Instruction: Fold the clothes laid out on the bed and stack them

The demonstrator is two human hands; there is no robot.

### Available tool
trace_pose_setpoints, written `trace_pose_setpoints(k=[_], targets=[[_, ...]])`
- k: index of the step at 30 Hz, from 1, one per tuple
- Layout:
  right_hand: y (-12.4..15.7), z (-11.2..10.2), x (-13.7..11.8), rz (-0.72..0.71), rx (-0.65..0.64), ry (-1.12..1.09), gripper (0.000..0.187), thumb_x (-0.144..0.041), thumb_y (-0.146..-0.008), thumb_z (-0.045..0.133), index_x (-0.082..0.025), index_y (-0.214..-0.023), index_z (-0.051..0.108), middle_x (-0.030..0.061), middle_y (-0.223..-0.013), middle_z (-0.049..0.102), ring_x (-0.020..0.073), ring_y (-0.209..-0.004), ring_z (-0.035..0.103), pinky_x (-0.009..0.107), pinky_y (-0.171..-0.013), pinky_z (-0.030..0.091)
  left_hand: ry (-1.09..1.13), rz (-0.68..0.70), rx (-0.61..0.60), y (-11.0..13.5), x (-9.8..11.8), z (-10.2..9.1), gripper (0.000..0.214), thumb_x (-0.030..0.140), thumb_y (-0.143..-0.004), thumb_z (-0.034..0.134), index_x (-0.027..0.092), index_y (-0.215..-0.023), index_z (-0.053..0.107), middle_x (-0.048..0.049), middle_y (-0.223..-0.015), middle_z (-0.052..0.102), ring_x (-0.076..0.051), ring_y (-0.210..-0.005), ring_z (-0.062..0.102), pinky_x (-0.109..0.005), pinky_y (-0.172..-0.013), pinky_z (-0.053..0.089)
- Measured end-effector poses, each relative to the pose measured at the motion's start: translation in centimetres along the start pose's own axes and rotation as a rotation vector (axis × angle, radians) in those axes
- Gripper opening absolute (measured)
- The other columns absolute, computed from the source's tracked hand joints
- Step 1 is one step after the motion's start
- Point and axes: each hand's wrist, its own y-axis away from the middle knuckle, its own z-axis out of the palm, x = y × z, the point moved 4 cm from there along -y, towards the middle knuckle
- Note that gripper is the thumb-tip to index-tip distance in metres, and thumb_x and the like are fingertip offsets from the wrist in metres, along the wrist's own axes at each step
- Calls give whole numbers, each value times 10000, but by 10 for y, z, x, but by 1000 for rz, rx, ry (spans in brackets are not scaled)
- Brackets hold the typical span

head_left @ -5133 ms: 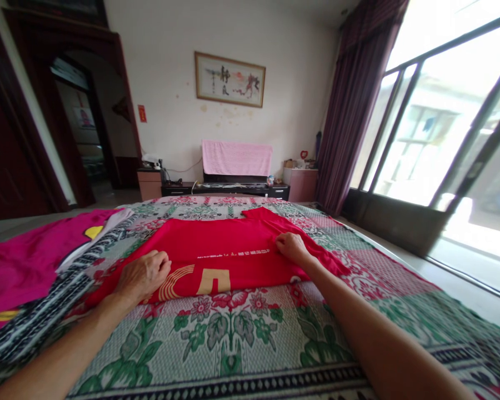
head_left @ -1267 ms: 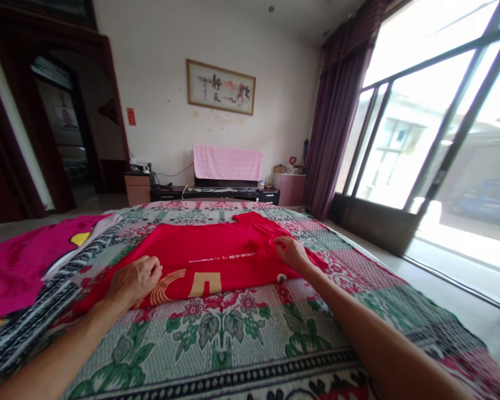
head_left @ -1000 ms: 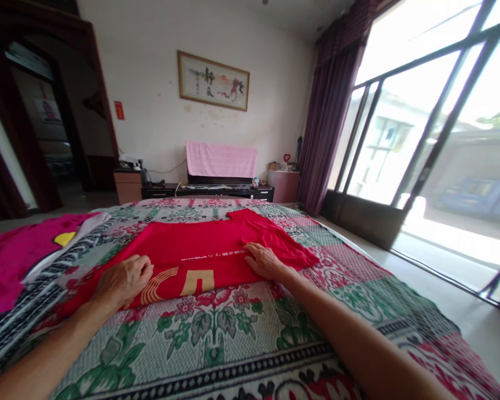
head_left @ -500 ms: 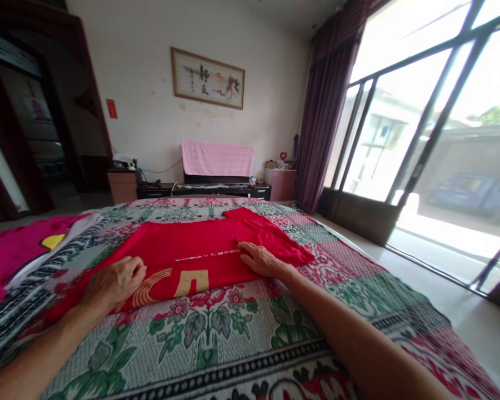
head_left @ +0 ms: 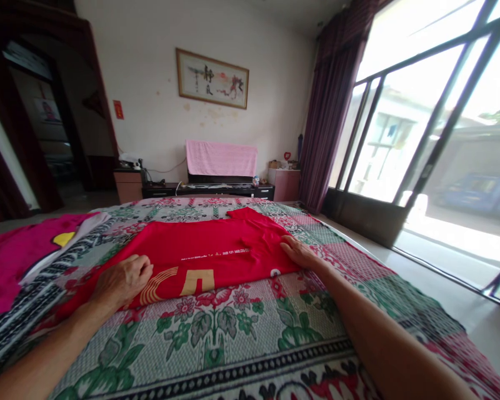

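Note:
A red T-shirt [head_left: 208, 250] with gold print and a white line of text lies flat on a floral bedspread [head_left: 229, 328]. My left hand [head_left: 123, 278] rests on the shirt's left part beside the gold print, fingers curled down on the cloth. My right hand [head_left: 298, 251] lies at the shirt's right edge, by the sleeve, fingers stretched flat on the fabric.
A magenta garment [head_left: 12, 261] lies on a black-and-white patterned cloth [head_left: 29, 300] at the left. Beyond the bed stand a low dark cabinet [head_left: 216, 190] with a pink towel [head_left: 220, 158], a doorway at left, and large windows with a purple curtain [head_left: 325, 111] at right.
My right hand has slid from the middle of the shirt out to its right edge, flattening the sleeve. My left hand has stayed put.

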Motion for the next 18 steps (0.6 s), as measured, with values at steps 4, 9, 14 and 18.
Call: trace_pose_setpoints(k=[4, 9, 14, 18], targets=[[-2, 1, -5, -10, -37, 28, 353, -313, -886, 450, -194, -1187, 590, 108, -1299, 562, 263, -1194, 510, 446, -1007, 383, -15, -8, 7, 0, 0, 0, 289, 379, -870, 323, 215, -791, 547, -41, -793, 620, -176, -709, 601, -275, -600, 363], [-8, -8, -44, -158, 93, -68, 294, -202, -877, 427, -166, -1087, 630, 105, -1144, 646, 201, -1053, 592, 336, -942, 429, -41, -12, -1, 0, 3, -2, 310, 378, -871, 306, 211, -804, 557, -52, -801, 625, -192, -731, 611, -281, -602, 367], [-8, 4, -91, -292, 26, -122, 255, -154, -850, 439, -160, -955, 671, 82, -967, 693, 180, -905, 627, 282, -829, 458, -33, -27, 0, 1, 5, -5, 293, 372, -860, 318, 213, -787, 553, -51, -816, 635, -187, -726, 606, -277, -601, 369], [-14, 11, -97, -223, 65, -106, 231, -175, -841, 471, -165, -896, 695, 73, -912, 698, 173, -857, 628, 261, -790, 453, -34, -16, 5, 1, 5, -5, 288, 365, -865, 321, 214, -780, 550, -43, -796, 632, -181, -725, 605, -271, -610, 375]])
